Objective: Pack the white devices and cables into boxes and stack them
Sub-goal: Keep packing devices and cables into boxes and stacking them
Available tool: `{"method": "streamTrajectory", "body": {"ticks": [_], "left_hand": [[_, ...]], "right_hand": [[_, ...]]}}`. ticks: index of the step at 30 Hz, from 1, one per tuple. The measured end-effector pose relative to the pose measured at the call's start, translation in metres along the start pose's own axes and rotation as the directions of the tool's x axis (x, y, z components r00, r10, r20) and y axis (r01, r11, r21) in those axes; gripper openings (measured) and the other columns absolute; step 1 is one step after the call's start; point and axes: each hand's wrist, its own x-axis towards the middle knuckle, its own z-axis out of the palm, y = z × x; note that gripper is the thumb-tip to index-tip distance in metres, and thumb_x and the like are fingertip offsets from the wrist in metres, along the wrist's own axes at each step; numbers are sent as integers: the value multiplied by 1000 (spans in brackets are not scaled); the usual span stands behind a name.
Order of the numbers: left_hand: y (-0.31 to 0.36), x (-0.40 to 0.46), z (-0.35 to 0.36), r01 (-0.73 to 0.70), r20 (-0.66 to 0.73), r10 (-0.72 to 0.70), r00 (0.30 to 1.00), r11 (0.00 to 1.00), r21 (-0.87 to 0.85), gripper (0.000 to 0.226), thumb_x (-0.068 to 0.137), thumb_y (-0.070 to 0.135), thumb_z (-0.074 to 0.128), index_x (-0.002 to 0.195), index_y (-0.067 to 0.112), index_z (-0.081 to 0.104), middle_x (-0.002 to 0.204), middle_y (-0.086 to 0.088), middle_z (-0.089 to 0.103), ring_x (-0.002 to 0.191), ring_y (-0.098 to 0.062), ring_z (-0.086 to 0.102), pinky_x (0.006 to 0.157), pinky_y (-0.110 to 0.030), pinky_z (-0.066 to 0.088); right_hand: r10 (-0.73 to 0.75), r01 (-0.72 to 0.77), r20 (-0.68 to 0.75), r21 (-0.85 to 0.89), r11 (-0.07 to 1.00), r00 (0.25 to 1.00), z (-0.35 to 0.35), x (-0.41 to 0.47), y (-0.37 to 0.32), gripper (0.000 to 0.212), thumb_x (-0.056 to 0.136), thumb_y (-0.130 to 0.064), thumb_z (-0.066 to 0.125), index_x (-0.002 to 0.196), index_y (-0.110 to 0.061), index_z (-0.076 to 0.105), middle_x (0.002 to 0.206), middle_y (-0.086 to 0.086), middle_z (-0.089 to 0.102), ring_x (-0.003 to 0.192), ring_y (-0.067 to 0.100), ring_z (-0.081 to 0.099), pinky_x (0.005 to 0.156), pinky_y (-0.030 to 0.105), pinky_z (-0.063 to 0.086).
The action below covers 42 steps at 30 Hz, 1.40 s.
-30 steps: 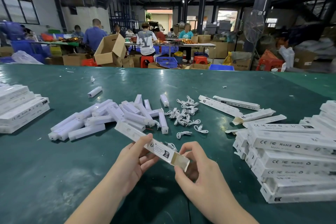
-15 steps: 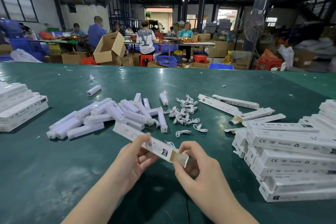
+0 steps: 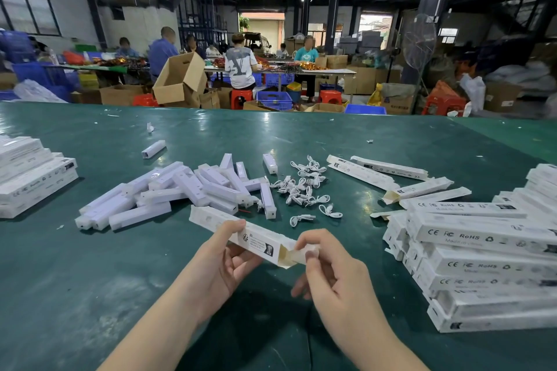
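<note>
Boxes [image 3: 482,250] on green table [image 3: 75,295] (busy warehouse)

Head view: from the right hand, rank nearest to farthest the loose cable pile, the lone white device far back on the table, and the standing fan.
From the right hand:
1. Cable pile, mid-table just beyond the hand.
2. Lone white device, far back left.
3. Standing fan, off the table, back right.

The table [image 3: 90,295] has a smooth green top with a slight sheen, catching the lights. The boxes [image 3: 482,238] look like matt white printed card, brown raw inside the flap. The devices [image 3: 193,187] are glossy white plastic, and the cables [image 3: 301,184] look rubbery.
</note>
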Motion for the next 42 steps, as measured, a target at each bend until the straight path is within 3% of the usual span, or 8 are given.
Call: {"method": "streamTrajectory", "body": {"ticks": [2, 6, 16, 20, 24, 27, 35, 42], "left_hand": [[-1, 1, -1, -10, -3, 10, 1000, 1000, 15, 21, 90, 19, 58, 105, 5, 56, 94, -15, 70, 77, -20, 72, 61, -27, 59], [0, 2, -1, -24, -9, 24, 1000, 999, 33, 21, 90, 20, 57, 105, 5, 58, 87, -12, 70, 74, -18, 71, 59, -24, 58], [-3, 1, 1, -41, -6, 42, 999, 988, 147, 18, 94, 19, 53, 104, 4, 58, 93, -15, 71, 79, -19, 70, 62, -25, 58], [-2, -1, 3, -30, -5, 31, 1000, 988, 153, 17, 94, 18, 52, 101, 4, 59, 87, -13, 71, 73, -17, 71, 60, -24, 57], [-3, 0, 4, -11, -6, 12, 1000, 986, 164, 17, 95, 18, 52, 101, 4, 59, 83, -13, 72, 70, -17, 71, 58, -23, 57], [-4, 0, 3, -2, 8, 1, 1000, 984, 177, 18, 95, 17, 51, 101, 3, 59, 81, -12, 73, 69, -16, 71, 57, -22, 56], [-4, 4, 1, -38, -14, 42, 999, 979, 202, 22, 97, 20, 51, 108, 2, 58, 78, -11, 74, 62, -15, 70, 53, -21, 55], [-6, 5, 0, -30, -3, 31, 1000, 981, 193, 22, 97, 21, 52, 104, 2, 59, 84, -14, 74, 71, -17, 73, 56, -22, 56]], "right_hand": [[-20, 20, 6, -13, 1000, 1000, 1, 0, 0, 37, 99, -8, 46, 93, -43, 57, 66, 0, 65, 57, 9, 66, 61, 29, 51], [-41, 41, 46, -3, 999, 998, 5, -2, -1, 21, 93, -20, 50, 94, -39, 59, 74, -9, 62, 60, 18, 62, 64, 37, 53], [-40, 48, 119, -68, 997, 992, 5, -2, -1, 16, 82, -33, 50, 95, -43, 48, 70, -21, 60, 53, 9, 51, 56, 22, 43], [-46, 56, 103, -99, 993, 994, 5, -2, -1, 17, 90, -26, 49, 96, -43, 47, 78, -20, 62, 59, 19, 59, 63, 40, 50], [-19, 27, 79, -98, 995, 997, 6, -3, -3, 22, 92, -27, 50, 96, -47, 40, 74, -3, 68, 55, 25, 60, 58, 43, 50], [22, -18, 67, -62, 998, 997, 4, -2, -3, 25, 92, -24, 53, 96, -45, 40, 74, 5, 70, 54, 20, 65, 57, 39, 51], [39, -41, 56, 30, 999, 998, 0, 1, 0, 21, 87, -14, 67, 82, -34, 62, 63, -5, 71, 51, 8, 67, 56, 16, 50], [-12, 4, 89, 85, 996, 996, 3, 1, 0, 6, 90, -32, 57, 86, -36, 55, 65, -2, 67, 54, 16, 64, 62, 35, 55]]}}
